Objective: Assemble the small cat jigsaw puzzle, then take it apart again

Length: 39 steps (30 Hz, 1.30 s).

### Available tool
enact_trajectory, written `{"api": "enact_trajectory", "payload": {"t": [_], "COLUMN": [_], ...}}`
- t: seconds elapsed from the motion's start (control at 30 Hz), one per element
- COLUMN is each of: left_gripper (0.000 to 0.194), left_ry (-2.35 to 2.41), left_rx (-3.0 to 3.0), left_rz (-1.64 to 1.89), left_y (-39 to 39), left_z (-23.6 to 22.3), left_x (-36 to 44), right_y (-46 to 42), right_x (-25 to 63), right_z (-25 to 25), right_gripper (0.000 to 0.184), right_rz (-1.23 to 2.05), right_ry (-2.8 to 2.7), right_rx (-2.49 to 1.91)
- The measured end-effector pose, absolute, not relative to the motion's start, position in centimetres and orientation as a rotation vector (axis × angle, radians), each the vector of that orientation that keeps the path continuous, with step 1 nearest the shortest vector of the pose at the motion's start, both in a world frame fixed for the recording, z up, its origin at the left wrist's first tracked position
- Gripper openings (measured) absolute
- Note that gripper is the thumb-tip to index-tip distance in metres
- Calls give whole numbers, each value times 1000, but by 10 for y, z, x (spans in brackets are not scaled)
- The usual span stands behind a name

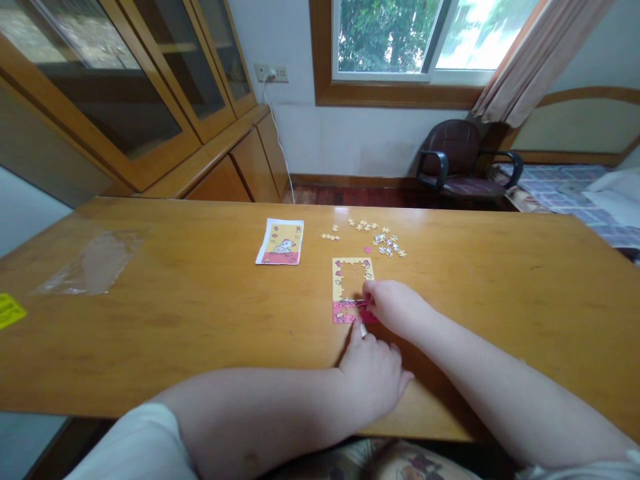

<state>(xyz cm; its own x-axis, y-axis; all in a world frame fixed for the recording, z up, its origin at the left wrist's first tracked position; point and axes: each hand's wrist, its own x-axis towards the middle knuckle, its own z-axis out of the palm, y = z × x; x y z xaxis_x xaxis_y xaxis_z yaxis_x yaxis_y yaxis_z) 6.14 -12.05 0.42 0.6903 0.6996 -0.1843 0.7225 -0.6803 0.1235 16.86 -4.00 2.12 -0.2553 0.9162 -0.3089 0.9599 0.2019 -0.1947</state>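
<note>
A partly assembled jigsaw puzzle [337, 293] lies flat on the table, its yellow and pink border surrounding an opening in the middle. My right hand [397, 307] is over its right side, fingers pinched together and hiding whatever is between them. From below, my left hand [373, 373] reaches in with the index finger stretched out to the puzzle's bottom edge. Something small and white [363, 330] shows beside that finger; its kind is unclear. Loose puzzle pieces [387, 243] are scattered beyond the puzzle, including a pink piece [367, 249] near its top right corner.
A picture card [283, 257] with a white duck-like figure lies left of the puzzle. Farther left are a clear plastic bag [95, 263] and a yellow label [10, 310]. The wooden table [210, 320] has a cabinet [215, 160] behind it and a chair [455, 160] beyond.
</note>
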Motion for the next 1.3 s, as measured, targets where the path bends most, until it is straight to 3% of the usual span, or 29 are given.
{"api": "enact_trajectory", "payload": {"t": [0.4,0.7,1.3], "left_gripper": [45,51,57], "left_ry": [1136,1073,1063], "left_rx": [2725,2723,2733], "left_rz": [-93,-101,-130], "left_y": [-114,-106,-103], "left_z": [4,3,-3], "left_x": [60,60,61], "right_y": [-34,-59,-50], "right_x": [194,221,223], "right_z": [64,-1,-15], "right_gripper": [21,30,25], "right_rz": [-567,-420,-428], "right_ry": [2328,2912,3185], "right_rx": [1977,1435,1196]}}
